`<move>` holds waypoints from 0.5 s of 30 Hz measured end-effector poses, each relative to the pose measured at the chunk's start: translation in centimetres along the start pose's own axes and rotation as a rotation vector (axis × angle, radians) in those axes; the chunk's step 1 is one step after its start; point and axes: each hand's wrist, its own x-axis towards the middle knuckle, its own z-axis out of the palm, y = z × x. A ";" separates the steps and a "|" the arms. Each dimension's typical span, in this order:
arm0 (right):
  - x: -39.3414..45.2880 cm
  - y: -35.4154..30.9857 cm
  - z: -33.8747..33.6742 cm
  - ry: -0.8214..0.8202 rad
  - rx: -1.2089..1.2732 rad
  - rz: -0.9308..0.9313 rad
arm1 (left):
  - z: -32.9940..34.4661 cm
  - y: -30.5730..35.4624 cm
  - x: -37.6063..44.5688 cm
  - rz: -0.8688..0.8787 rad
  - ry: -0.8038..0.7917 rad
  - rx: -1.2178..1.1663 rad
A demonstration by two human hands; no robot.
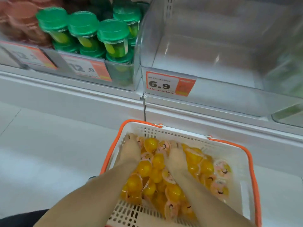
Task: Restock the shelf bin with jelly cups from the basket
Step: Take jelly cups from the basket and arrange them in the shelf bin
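Observation:
A white basket (232, 154) with an orange rim sits on the floor below the shelf, holding several yellow jelly cups (157, 174) with pink lids. Both my hands reach down into the pile. My left hand (131, 149) lies at the basket's far left corner, fingers pressed among the cups. My right hand (177, 158) rests in the middle of the pile, fingers dug in. Whether either hand grips a cup is hidden. The clear shelf bin (213, 89) above, tagged 6.9, holds nothing.
To the left of the clear bin stands another bin (124, 74) packed with green-lidded jars (113, 36), with price tags on its front. A white shelf ledge (82, 99) runs between bins and basket. Pale floor (49, 145) lies to the left.

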 end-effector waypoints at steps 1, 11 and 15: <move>0.3 0.3 0.4 0.001 0.040 0.056 | 0.1 -0.1 0.3 0.012 0.018 0.050; 0.7 0.1 -0.8 0.033 0.127 0.116 | -3.5 -0.5 -1.0 0.141 -0.117 0.130; 0.3 -1.0 -6.0 -0.106 -0.021 0.035 | -8.0 0.3 -2.0 0.276 -0.243 0.017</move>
